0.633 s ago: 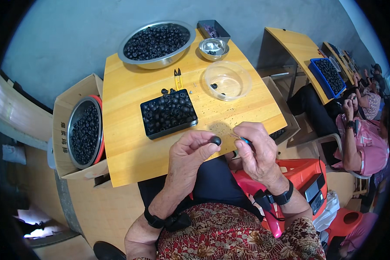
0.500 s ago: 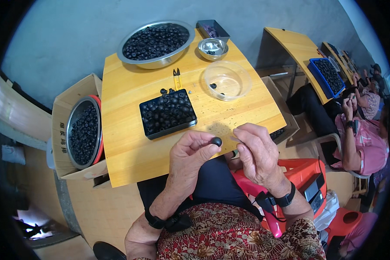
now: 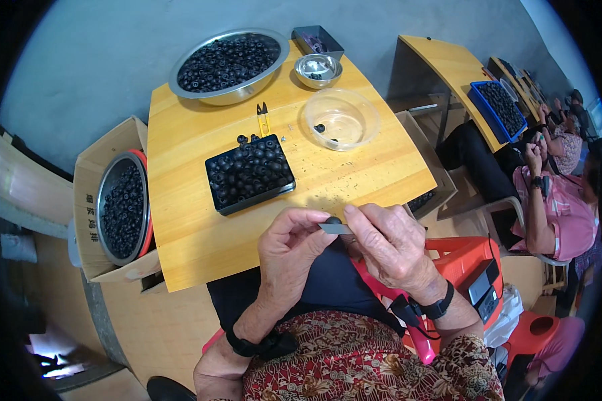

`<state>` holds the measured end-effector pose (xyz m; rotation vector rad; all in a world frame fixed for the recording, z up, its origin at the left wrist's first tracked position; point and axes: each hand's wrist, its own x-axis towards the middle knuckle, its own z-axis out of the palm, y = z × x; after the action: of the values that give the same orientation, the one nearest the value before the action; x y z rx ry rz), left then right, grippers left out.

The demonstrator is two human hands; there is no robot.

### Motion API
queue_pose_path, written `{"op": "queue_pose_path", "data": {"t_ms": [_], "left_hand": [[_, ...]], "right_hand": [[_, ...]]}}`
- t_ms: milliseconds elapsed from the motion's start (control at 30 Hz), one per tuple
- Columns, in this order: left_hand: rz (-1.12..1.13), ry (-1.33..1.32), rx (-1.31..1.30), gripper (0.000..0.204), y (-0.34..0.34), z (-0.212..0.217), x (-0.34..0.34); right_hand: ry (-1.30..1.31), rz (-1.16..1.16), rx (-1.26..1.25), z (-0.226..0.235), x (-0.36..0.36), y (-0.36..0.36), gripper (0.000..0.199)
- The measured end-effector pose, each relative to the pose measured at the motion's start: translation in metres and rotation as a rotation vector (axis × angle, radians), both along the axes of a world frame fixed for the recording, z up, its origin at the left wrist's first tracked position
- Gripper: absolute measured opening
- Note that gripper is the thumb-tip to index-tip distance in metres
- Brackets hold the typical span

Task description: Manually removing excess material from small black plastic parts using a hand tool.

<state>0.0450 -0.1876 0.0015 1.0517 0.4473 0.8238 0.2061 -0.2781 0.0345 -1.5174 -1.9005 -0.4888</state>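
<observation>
My left hand is closed, pinching a small black ring-like piece between thumb and fingertips above the table's near edge. My right hand grips a thin, flat grey blade, which lies across the near side of that piece and hides part of it. Just beyond my hands sits a black rectangular tray heaped with similar black pieces. Several more lie loose behind it, beside yellow-handled snips. A clear round plastic tub to the right holds a few black bits.
A large steel bowl of black pieces stands at the back, with a small steel bowl and a dark box to its right. Left of the table, a cardboard box holds another filled basin. People sit at tables on the right.
My right hand has come in to the left, bringing the blade against the black piece. The whole view has shifted slightly, so the table appears a little further left.
</observation>
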Motion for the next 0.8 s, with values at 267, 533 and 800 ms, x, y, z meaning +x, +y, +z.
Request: {"op": "queue_pose_path", "data": {"t_ms": [267,533,800], "left_hand": [[0.09,-0.076,0.12,0.023,-0.006,-0.004,0.007],[0.053,-0.114,0.022,0.024,-0.006,-0.004,0.009],[0.041,-0.195,0.028,0.02,-0.008,-0.006,0.013]], "right_hand": [[0.05,-0.038,0.011,-0.001,0.001,-0.001,0.047],[0.0,-0.028,0.046,-0.001,0.002,-0.006,0.048],[0.012,-0.048,0.05,0.0,0.0,-0.007,0.049]]}}
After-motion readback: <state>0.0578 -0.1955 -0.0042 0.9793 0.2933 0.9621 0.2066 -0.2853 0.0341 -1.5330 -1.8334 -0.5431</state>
